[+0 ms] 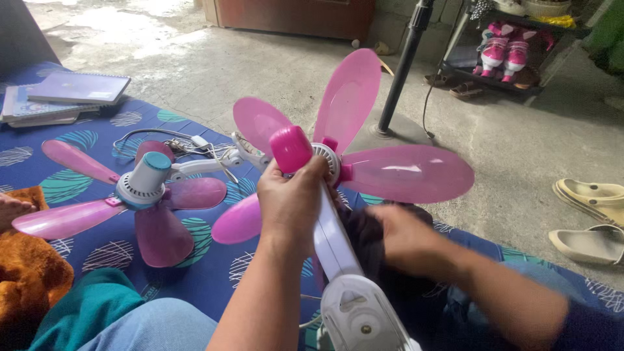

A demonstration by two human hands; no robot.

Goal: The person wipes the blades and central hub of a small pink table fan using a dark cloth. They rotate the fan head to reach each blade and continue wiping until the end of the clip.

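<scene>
My left hand [292,201] grips the top of a white arm [335,240] of a small fan [351,162] with pink blades, just below its pink hub cap [290,148]. The fan's round white base [357,315] is near my lap. My right hand [403,237], blurred, holds a dark cloth [370,224] against the white arm. A second fan [140,192] with pink blades and a teal-topped hub lies flat on the blue patterned mat [97,130] at the left.
Notebooks [62,97] lie stacked at the mat's far left corner, with tangled cables [188,144] beside the second fan. An orange cloth [26,273] is at the left edge. On the concrete floor stand a black pole stand [403,65], a shoe rack [513,52] and pale sandals [591,218].
</scene>
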